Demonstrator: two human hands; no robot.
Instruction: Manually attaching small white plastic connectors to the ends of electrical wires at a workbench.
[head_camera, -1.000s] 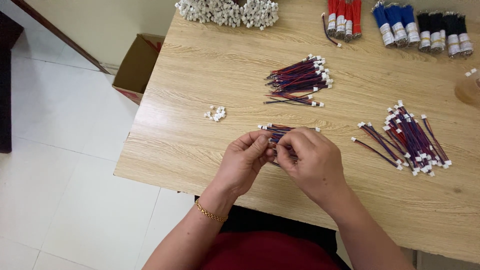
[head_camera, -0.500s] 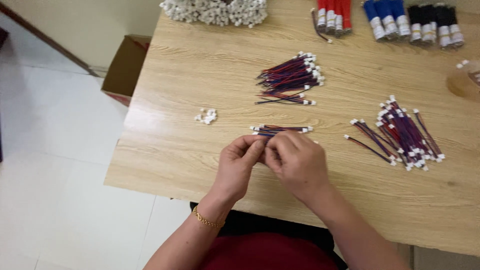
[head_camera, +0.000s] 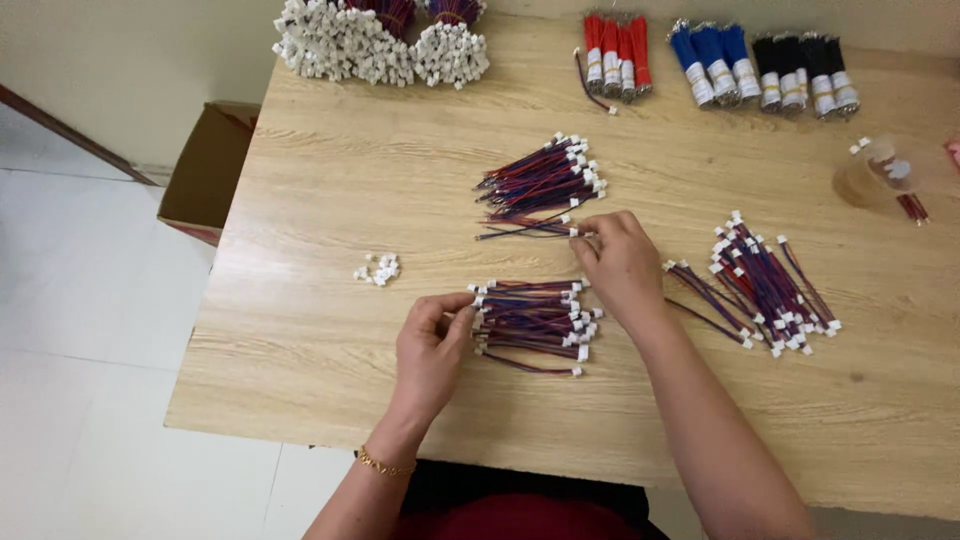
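Sorting underway; left hand (head_camera: 432, 345) steadies the near wire bundle (head_camera: 530, 322), fingers curled at its end; right hand (head_camera: 618, 262) pinches a loose wire (head_camera: 525, 229) just ahead; next, likely carrying it onto that bundle.

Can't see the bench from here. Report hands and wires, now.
Left hand on the near wire bundle, grip loose. Right hand pinching a wire end at the far bundle. Loose white connectors off to the side; nothing in the way.

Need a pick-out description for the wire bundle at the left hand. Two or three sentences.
Start at the wooden table, near its front edge. Between the left hand and right hand lies a flat wire bundle of red and blue leads. Unlike the neighbouring piles, it has white connectors at both ends, and the left hand touches it.
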